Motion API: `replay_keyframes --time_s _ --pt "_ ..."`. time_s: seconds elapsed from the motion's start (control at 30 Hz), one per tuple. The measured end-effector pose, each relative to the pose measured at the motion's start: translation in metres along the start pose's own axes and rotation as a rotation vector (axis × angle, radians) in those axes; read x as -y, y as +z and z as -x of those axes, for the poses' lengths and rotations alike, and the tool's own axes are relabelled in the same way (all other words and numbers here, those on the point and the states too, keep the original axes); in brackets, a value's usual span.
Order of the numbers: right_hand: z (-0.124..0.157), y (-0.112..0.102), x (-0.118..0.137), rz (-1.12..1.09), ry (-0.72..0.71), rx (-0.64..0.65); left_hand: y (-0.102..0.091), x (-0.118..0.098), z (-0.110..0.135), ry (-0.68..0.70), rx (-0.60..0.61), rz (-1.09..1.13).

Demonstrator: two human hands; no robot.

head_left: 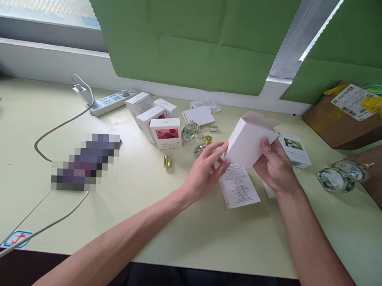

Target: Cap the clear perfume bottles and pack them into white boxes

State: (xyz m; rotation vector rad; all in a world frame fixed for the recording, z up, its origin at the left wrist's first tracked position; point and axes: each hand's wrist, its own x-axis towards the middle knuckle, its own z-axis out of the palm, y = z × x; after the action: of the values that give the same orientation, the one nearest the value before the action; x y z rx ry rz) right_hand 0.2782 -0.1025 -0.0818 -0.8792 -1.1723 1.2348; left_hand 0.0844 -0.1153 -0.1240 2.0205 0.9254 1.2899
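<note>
Both hands hold a small white carton (pixel 246 139) above the pale table (pixel 174 226), its top flap open. My right hand (pixel 275 167) grips its right side with the thumb on the face. My left hand (pixel 207 171) touches the carton's lower left corner with its fingertips. A printed leaflet (pixel 239 187) lies flat under the hands. Just behind my left hand lie a glass bottle with a gold cap (pixel 203 145) and another clear bottle (pixel 190 130).
Several white boxes, one with a red flower picture (pixel 166 133), stand at the back centre. A gold cap (pixel 167 161) lies loose. A power strip (pixel 112 101) with cables sits back left. Two glass bottles (pixel 338 177) and a cardboard parcel (pixel 347 116) are on the right.
</note>
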Motion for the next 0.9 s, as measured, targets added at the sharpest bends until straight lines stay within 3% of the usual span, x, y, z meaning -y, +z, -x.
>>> replay_keyframes --time_s 0.2,0.33,0.5,0.9 --pt "-0.007 -0.016 0.003 -0.015 -0.117 -0.096 -0.001 -0.004 0.003 -0.111 0.021 -0.187" --pt "-0.012 -0.023 0.004 -0.025 -0.179 -0.143 -0.003 -0.006 0.005 -0.232 0.157 -0.325" --pt "-0.013 -0.027 0.004 -0.024 -0.147 -0.145 -0.002 -0.005 0.007 -0.31 0.28 -0.358" --pt "-0.014 -0.033 0.001 -0.02 -0.134 -0.133 -0.003 -0.012 0.006 -0.358 0.327 0.031"
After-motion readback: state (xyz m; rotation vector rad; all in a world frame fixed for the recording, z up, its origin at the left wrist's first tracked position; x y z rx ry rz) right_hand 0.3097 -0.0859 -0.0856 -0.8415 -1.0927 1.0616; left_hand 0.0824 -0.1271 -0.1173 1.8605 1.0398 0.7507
